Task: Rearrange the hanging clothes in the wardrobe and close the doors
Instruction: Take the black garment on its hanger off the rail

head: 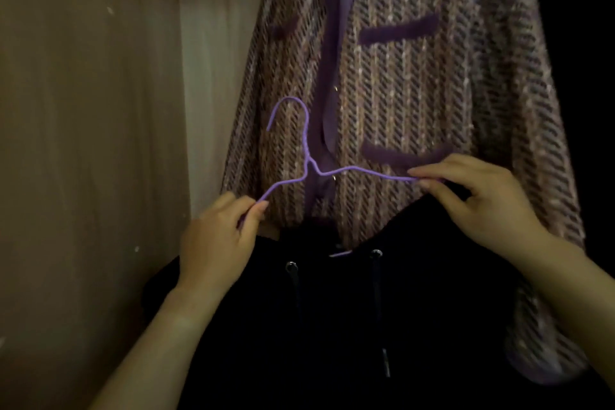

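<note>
Two hands pinching purple hanger ends

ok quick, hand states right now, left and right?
Left hand: closed, pinching the left end of the purple hanger.
Right hand: closed, pinching the hanger's right end.

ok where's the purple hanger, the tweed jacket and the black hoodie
purple hanger [307, 143]: head view, on its twisted neck
tweed jacket [416, 93]: head view, on its front panel
black hoodie [332, 326]: head view, on its chest

The hanger before the hung jacket — wall left, second garment below, nearer.
</note>
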Action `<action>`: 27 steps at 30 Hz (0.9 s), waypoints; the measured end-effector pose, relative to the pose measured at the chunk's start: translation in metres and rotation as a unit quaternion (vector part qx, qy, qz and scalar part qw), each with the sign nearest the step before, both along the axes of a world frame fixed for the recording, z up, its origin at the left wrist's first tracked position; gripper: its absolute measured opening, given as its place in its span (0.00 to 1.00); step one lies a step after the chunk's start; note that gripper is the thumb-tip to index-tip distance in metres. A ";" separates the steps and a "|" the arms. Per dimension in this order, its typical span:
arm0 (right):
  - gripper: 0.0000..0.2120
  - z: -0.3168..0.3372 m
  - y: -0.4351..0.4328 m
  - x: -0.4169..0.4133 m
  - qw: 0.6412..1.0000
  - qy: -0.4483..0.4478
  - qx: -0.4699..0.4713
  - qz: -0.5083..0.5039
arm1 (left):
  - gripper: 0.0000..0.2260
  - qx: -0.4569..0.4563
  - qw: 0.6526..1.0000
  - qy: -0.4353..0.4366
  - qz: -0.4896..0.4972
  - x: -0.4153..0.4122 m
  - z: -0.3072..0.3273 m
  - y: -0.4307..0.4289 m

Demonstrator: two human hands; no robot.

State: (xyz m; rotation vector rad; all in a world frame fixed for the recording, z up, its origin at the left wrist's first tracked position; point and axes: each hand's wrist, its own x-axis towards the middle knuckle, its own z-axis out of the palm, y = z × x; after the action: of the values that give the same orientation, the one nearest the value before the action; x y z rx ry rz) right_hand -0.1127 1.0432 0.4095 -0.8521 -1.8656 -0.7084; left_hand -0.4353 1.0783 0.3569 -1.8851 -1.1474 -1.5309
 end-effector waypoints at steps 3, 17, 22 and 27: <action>0.11 -0.041 -0.029 -0.002 1.000 0.030 -0.008 0.006 | 0.18 -0.015 0.999 -0.024 -0.017 0.004 -0.030 -0.033; 0.05 -0.192 -0.266 -0.003 0.968 0.177 -0.096 -0.148 | 0.13 -0.113 0.975 -0.001 -0.190 0.038 -0.130 -0.184; 0.07 -0.230 -0.363 0.002 0.940 0.249 -0.117 -0.203 | 0.12 -0.141 0.961 0.032 -0.234 0.063 -0.154 -0.249; 0.04 -0.241 -0.457 0.005 0.916 0.270 -0.086 -0.286 | 0.11 -0.137 0.943 0.049 -0.299 0.092 -0.151 -0.313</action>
State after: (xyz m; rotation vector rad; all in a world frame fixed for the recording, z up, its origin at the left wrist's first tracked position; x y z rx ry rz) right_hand -0.1075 0.5858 0.1687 -1.5661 -1.1890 -0.5716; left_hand -0.3430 0.7655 0.2059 -2.6430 -0.8076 -1.5994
